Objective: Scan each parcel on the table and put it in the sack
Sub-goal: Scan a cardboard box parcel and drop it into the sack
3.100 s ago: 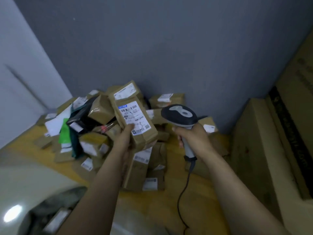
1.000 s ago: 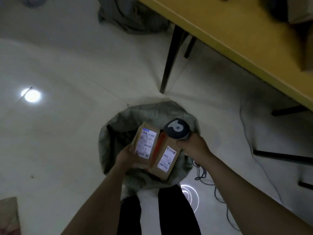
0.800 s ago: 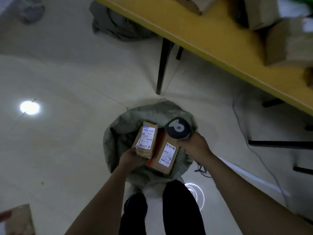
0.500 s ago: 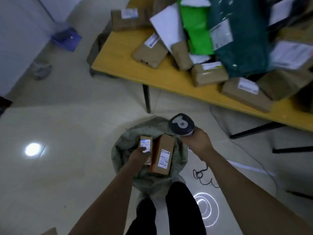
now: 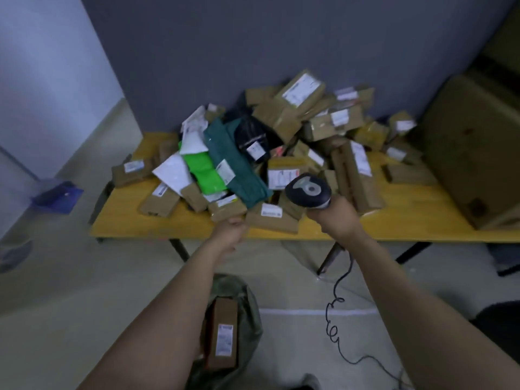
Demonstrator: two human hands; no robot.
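Parcel pile (image 5: 281, 153) is heaped on the yellow table (image 5: 157, 226). It's mostly brown boxes, way too jumbled to count, plus one bright green bag (image 5: 204, 170), one teal bag (image 5: 236, 164) and one black bag (image 5: 253, 136). There's a bare strip along the front edge, left side. One sack (image 5: 250, 313) sits on the floor below with one brown box (image 5: 223, 333) showing in it, and open floor to its left. Left hand (image 5: 229, 232) is curled at the table edge by a small parcel (image 5: 226, 208), can't tell if it's got hold. Right hand (image 5: 337, 218) is wrapped round the one scanner (image 5: 308, 190), with its cable (image 5: 333, 319) hanging right of the sack.

The sack (image 5: 252, 312) lies partly behind 1 forearm; fingers of the left hand (image 5: 228, 233) (blurred) are indistinct.
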